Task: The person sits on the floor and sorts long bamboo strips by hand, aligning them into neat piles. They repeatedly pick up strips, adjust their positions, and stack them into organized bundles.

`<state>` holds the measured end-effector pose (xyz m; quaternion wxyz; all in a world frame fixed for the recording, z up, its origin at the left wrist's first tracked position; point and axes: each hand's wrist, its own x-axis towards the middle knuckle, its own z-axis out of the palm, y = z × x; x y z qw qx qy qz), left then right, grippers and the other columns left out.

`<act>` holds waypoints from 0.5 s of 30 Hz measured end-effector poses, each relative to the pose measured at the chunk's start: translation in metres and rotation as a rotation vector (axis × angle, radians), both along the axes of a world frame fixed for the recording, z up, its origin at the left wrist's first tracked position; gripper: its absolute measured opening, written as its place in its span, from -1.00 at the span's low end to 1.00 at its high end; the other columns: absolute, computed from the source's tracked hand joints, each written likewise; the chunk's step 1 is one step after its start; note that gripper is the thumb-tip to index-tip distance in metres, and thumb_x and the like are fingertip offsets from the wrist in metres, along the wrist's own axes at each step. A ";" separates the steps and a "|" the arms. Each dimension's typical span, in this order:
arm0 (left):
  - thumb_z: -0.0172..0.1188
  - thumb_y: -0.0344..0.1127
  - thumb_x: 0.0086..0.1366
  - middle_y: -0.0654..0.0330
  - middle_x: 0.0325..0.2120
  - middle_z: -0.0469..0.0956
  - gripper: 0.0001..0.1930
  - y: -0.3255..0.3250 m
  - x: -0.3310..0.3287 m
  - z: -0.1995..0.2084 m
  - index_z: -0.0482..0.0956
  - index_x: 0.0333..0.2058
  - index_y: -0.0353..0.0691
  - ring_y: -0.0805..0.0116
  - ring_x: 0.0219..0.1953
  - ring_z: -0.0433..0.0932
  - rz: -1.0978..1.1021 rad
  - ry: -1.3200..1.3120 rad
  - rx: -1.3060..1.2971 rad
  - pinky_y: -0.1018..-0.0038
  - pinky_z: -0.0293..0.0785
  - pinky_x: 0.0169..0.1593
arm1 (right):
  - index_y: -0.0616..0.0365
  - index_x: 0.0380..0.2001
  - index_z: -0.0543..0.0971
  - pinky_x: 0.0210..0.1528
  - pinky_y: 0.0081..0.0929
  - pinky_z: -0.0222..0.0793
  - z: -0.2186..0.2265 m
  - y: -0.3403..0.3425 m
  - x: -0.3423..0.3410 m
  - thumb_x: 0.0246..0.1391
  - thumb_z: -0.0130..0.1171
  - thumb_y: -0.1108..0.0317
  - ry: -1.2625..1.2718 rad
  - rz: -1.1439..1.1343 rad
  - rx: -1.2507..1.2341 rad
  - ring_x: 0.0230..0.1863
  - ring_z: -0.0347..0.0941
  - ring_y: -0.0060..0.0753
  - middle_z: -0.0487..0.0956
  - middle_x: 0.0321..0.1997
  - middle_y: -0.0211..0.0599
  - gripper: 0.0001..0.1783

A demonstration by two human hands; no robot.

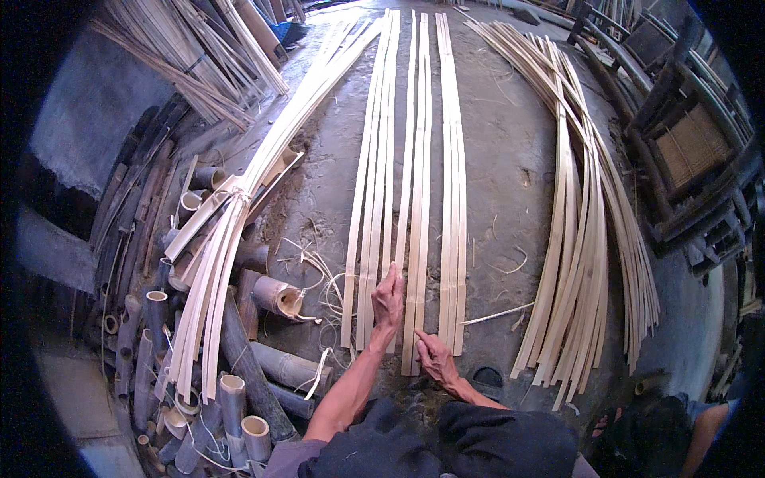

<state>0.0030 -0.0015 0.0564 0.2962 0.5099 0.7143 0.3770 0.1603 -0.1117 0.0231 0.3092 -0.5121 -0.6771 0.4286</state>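
Long pale bamboo strips [370, 199] lie side by side on the ground in front of me, running away toward the far end. My left hand [388, 301] is closed around the near part of one strip in the middle. Lower and to the right, my right hand [436, 358] has its fingers bent, with the index finger and thumb at the edge of a middle bamboo strip [414, 303] near its near end. Another group of strips [451, 199] lies just right of the hands. The palms and the undersides of the fingers are hidden.
A tied bundle of strips [239, 195] rests at left over cut bamboo tubes [279, 296]. Loose strips [574, 263] lie crossed at right. Thin shavings [319, 267] litter the ground. Wooden frames [685, 143] stand at far right. Another person's arm [705, 438] shows at lower right.
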 end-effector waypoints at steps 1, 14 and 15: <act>0.05 -0.32 0.32 -0.05 -0.53 0.52 -0.58 0.003 -0.002 -0.006 0.40 0.12 -0.37 0.34 -0.52 0.46 0.027 0.007 0.017 0.35 0.39 -0.38 | 0.20 0.11 0.43 -0.46 -0.49 0.41 -0.004 -0.001 -0.001 0.26 -0.04 0.42 -0.002 0.018 0.019 -0.54 0.46 -0.47 0.41 -0.47 -0.26 -0.64; 0.07 -0.29 0.31 -0.14 -0.54 0.51 -0.58 0.009 -0.007 -0.044 0.42 0.10 -0.35 0.31 -0.53 0.47 0.120 -0.207 -0.008 0.30 0.38 -0.38 | 0.14 0.32 0.12 -0.37 -0.47 0.35 0.012 0.014 -0.036 0.24 0.00 0.39 0.091 0.081 -0.127 -0.49 0.36 -0.38 0.44 -0.48 -0.17 -0.39; 0.07 -0.29 0.31 -0.13 -0.56 0.50 -0.58 0.008 -0.009 -0.045 0.42 0.10 -0.35 0.31 -0.55 0.45 0.122 -0.209 0.021 0.29 0.37 -0.39 | 0.12 0.35 0.05 -0.36 -0.47 0.35 0.015 0.019 -0.042 0.23 0.00 0.38 0.054 0.083 -0.175 -0.49 0.36 -0.38 0.43 -0.50 -0.17 -0.34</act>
